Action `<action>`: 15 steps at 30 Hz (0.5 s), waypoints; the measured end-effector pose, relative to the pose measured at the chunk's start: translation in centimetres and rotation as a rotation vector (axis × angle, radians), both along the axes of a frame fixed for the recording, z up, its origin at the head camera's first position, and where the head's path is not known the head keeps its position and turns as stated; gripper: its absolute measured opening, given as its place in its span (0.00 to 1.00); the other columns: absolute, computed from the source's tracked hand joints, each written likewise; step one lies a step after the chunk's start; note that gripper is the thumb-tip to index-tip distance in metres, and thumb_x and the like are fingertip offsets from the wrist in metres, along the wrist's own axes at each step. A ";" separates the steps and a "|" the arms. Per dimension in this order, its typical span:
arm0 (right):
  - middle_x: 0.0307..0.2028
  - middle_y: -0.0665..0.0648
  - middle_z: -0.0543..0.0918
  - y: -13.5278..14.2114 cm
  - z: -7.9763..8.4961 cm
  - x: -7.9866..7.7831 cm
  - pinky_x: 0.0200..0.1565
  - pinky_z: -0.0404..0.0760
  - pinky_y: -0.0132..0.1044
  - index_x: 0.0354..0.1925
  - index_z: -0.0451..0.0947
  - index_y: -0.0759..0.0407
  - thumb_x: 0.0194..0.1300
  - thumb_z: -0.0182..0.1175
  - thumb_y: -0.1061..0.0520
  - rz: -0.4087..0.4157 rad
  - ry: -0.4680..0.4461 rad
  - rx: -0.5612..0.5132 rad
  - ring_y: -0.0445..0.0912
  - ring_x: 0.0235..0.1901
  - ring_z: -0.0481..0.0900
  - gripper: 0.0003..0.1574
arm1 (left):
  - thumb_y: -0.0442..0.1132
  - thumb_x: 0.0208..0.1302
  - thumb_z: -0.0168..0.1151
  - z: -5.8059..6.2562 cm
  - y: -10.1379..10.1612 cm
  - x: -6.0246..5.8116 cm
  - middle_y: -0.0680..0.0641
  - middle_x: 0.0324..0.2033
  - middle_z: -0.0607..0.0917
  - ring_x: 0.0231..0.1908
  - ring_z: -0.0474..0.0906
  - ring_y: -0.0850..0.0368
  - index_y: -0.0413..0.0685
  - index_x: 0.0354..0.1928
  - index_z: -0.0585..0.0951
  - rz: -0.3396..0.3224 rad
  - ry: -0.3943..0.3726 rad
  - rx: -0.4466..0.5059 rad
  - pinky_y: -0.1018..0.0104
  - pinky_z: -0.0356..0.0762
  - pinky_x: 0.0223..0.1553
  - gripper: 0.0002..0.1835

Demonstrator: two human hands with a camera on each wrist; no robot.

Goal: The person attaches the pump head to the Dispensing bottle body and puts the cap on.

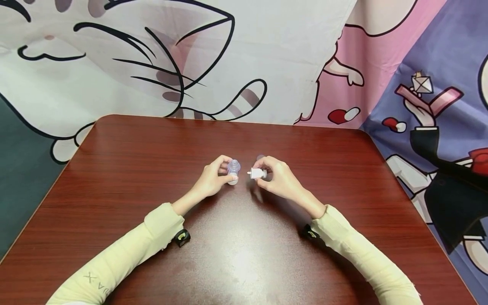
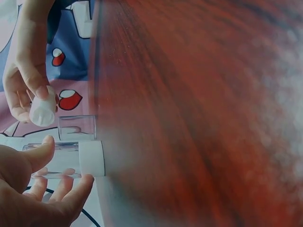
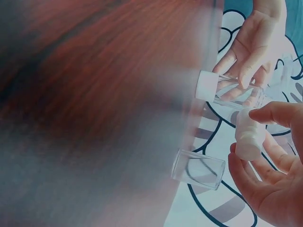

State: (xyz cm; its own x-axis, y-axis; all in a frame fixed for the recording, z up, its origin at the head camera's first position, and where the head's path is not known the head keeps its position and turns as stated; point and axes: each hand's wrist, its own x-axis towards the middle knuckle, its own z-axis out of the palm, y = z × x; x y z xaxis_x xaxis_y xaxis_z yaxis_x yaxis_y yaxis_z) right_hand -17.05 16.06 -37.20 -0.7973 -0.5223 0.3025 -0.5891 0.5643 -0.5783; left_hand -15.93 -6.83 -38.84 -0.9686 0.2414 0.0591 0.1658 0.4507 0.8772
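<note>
Near the middle of the table my left hand (image 1: 211, 178) holds a small clear bottle (image 1: 234, 166) upright, thumb on one side and fingers on the other. Its white base (image 2: 91, 158) stands on the tabletop. Just to the right, my right hand (image 1: 280, 177) pinches a white pump-like top (image 1: 258, 173) between thumb and fingers. This piece lies sideways, its thin tip pointing at the bottle with a small gap between them. Behind the right fingers, a clear cylindrical cap (image 3: 198, 169) stands on the table, mostly hidden in the head view.
The reddish-brown wooden table (image 1: 152, 148) has its far edge beyond both hands. A printed cartoon cloth (image 1: 289, 55) hangs behind it. Dark wrist cameras (image 1: 182, 237) sit on the pale sleeves (image 1: 126, 250).
</note>
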 end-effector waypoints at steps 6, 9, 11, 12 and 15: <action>0.37 0.53 0.81 -0.1 0.1 0.0 0.41 0.82 0.34 0.42 0.78 0.59 0.51 0.69 0.65 0.006 0.004 -0.008 0.42 0.36 0.79 0.18 | 0.34 0.57 0.68 -0.2 0.0 0.0 0.38 0.49 0.82 0.49 0.81 0.42 0.41 0.55 0.73 -0.002 0.007 0.004 0.50 0.77 0.53 0.23; 0.38 0.53 0.81 -0.1 0.2 0.1 0.42 0.83 0.34 0.43 0.78 0.59 0.51 0.69 0.65 0.005 -0.001 -0.018 0.42 0.36 0.79 0.18 | 0.34 0.57 0.68 -0.2 0.0 0.0 0.38 0.49 0.82 0.49 0.80 0.42 0.42 0.55 0.73 -0.003 0.007 0.002 0.50 0.77 0.53 0.23; 0.38 0.54 0.81 -0.1 0.3 0.1 0.42 0.83 0.34 0.43 0.78 0.60 0.51 0.69 0.66 0.005 0.001 -0.026 0.42 0.37 0.79 0.18 | 0.33 0.57 0.68 -0.1 0.0 0.0 0.38 0.49 0.82 0.49 0.81 0.42 0.41 0.55 0.73 -0.002 0.006 0.001 0.50 0.77 0.53 0.23; 0.38 0.54 0.81 -0.1 0.3 0.1 0.42 0.83 0.34 0.43 0.78 0.60 0.51 0.69 0.66 0.006 0.004 -0.030 0.42 0.36 0.79 0.18 | 0.33 0.57 0.68 -0.1 0.0 0.0 0.38 0.49 0.82 0.49 0.81 0.42 0.41 0.55 0.73 -0.002 0.007 -0.001 0.50 0.77 0.53 0.23; 0.38 0.54 0.81 0.0 0.3 0.2 0.42 0.83 0.34 0.42 0.78 0.60 0.51 0.69 0.66 0.001 0.018 -0.039 0.42 0.36 0.79 0.18 | 0.33 0.58 0.68 -0.1 0.0 0.0 0.37 0.49 0.82 0.49 0.81 0.42 0.41 0.55 0.73 -0.004 0.013 -0.006 0.50 0.78 0.53 0.23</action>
